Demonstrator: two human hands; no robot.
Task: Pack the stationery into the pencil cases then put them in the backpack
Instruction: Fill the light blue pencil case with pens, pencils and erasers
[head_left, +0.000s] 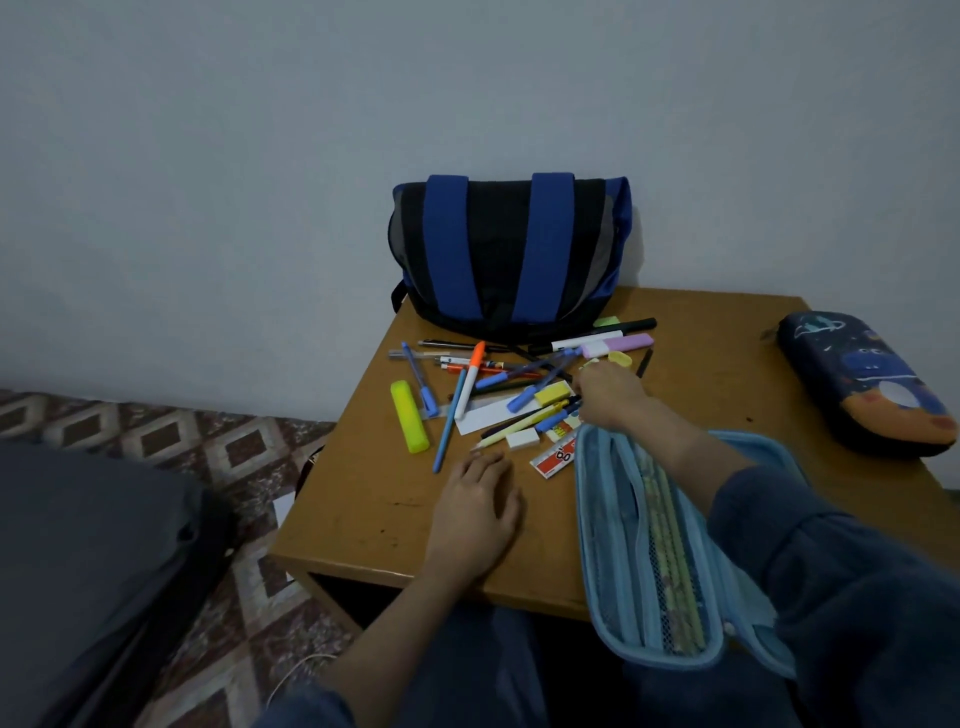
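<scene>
Reaching into the stationery pile (470, 384), our right hand (610, 397) hides its own fingertips, so we cannot tell if it grips anything. Our left hand (478, 506) lies flat on the table (363, 509). The open blue pencil case (592, 519) lies under the right forearm; the backpack (509, 254) stands behind.

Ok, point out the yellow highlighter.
Head view: the yellow highlighter lies on the table, leftmost of the loose stationery, right beside a blue pen.
</scene>
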